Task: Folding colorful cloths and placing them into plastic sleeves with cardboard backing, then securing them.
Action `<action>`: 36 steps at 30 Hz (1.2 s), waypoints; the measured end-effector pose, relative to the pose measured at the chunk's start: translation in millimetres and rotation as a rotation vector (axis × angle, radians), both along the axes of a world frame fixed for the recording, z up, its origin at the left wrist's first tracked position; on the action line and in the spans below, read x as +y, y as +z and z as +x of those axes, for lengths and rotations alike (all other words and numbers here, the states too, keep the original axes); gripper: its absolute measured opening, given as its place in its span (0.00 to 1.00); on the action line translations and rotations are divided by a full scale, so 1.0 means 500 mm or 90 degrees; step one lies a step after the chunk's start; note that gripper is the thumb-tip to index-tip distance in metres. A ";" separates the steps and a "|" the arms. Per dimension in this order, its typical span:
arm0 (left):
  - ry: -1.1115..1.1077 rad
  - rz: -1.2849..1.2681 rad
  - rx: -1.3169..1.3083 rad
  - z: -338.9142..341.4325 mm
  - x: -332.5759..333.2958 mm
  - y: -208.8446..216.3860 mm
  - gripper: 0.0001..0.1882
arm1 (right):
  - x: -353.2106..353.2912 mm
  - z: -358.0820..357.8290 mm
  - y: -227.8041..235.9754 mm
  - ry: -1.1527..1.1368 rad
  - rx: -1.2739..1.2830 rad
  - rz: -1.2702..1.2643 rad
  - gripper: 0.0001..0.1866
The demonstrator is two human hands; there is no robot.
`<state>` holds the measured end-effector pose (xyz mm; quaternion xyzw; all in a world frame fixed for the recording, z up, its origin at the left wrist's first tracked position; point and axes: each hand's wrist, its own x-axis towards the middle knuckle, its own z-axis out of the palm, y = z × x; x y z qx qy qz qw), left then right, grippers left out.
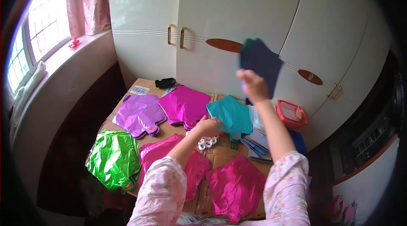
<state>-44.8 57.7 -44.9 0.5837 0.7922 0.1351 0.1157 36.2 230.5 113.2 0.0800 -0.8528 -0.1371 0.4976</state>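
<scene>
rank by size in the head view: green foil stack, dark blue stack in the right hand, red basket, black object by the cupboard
1. Green foil stack and dark blue stack: unranked; the right hand holds the blue one up, perhaps nearer the camera
2. Red basket
3. Black object

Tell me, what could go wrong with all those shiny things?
The dark blue piece is held up in the right hand, so it might slip and fall. The left hand is close to the small white rings and could knock them about. The green foil pile sits at the edge of the cardboard, so it might slide off.
</scene>
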 end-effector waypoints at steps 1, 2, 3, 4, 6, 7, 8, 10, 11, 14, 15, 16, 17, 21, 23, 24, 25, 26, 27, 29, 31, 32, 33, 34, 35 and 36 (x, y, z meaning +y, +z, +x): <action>0.030 0.046 -0.001 -0.019 -0.041 0.005 0.28 | -0.073 -0.034 -0.001 0.076 -0.018 0.033 0.11; 0.039 0.098 -0.014 -0.032 -0.062 0.013 0.27 | -0.095 -0.068 -0.028 0.051 -0.102 0.132 0.07; 0.041 0.102 -0.016 -0.050 -0.096 0.028 0.26 | -0.127 -0.100 -0.063 0.125 -0.129 0.173 0.02; 0.078 0.165 -0.002 -0.096 -0.147 -0.012 0.25 | -0.178 -0.133 -0.094 0.155 -0.167 0.215 0.03; 0.158 0.106 0.076 -0.125 -0.212 -0.007 0.22 | -0.203 -0.183 -0.205 0.193 -0.230 0.196 0.03; 0.192 0.142 0.072 -0.146 -0.246 -0.024 0.20 | -0.224 -0.201 -0.251 0.166 -0.286 0.160 0.03; 0.253 0.117 0.078 -0.161 -0.278 -0.043 0.18 | -0.250 -0.206 -0.288 0.158 -0.360 0.089 0.04; 0.208 0.053 0.083 -0.180 -0.326 -0.049 0.17 | -0.283 -0.205 -0.339 0.166 -0.466 -0.034 0.05; 0.185 0.024 0.085 -0.185 -0.345 -0.050 0.17 | -0.297 -0.197 -0.342 0.178 -0.504 -0.077 0.06; 0.208 0.086 0.061 -0.189 -0.365 -0.066 0.17 | -0.296 -0.207 -0.370 0.193 -0.473 -0.124 0.07; 0.201 0.089 0.066 -0.188 -0.363 -0.065 0.18 | -0.296 -0.210 -0.376 0.160 -0.476 -0.161 0.07; 0.204 0.093 0.059 -0.185 -0.359 -0.062 0.18 | -0.295 -0.213 -0.382 0.126 -0.478 -0.198 0.07; 0.208 0.099 0.054 -0.183 -0.353 -0.055 0.18 | -0.296 -0.216 -0.382 0.092 -0.478 -0.233 0.08; 0.211 0.177 0.031 -0.186 -0.337 -0.064 0.19 | -0.300 -0.218 -0.377 0.091 -0.424 -0.465 0.09; 0.226 0.221 0.034 -0.185 -0.331 -0.064 0.19 | -0.301 -0.216 -0.375 0.093 -0.421 -0.556 0.10; 0.233 0.243 0.034 -0.185 -0.328 -0.064 0.19 | -0.297 -0.218 -0.377 0.094 -0.422 -0.587 0.11; 0.229 0.241 0.027 -0.187 -0.325 -0.069 0.19 | -0.293 -0.222 -0.380 0.095 -0.424 -0.618 0.12; 0.226 0.237 0.024 -0.189 -0.321 -0.067 0.18 | -0.290 -0.225 -0.378 0.100 -0.422 -0.650 0.13; 0.223 0.233 0.022 -0.190 -0.319 -0.065 0.18 | -0.287 -0.226 -0.377 0.091 -0.424 -0.663 0.13; 0.219 0.227 0.024 -0.188 -0.317 -0.054 0.17 | -0.279 -0.227 -0.377 0.072 -0.427 -0.689 0.13; 0.232 0.211 -0.008 -0.179 -0.308 -0.033 0.17 | -0.274 -0.231 -0.382 0.071 -0.429 -0.719 0.14; 0.249 0.197 -0.041 -0.172 -0.303 -0.021 0.16 | -0.275 -0.231 -0.381 0.081 -0.429 -0.734 0.14; 0.267 0.183 -0.073 -0.169 -0.302 -0.015 0.16 | -0.275 -0.231 -0.380 0.091 -0.428 -0.749 0.14; 0.229 0.171 -0.031 -0.180 -0.298 -0.034 0.17 | -0.270 -0.237 -0.390 0.115 -0.403 -0.790 0.14; 0.193 0.160 0.014 -0.198 -0.294 -0.062 0.18 | -0.264 -0.249 -0.400 0.143 -0.377 -0.828 0.14; 0.158 0.147 0.056 -0.203 -0.293 -0.068 0.18 | -0.261 -0.254 -0.404 0.168 -0.353 -0.867 0.15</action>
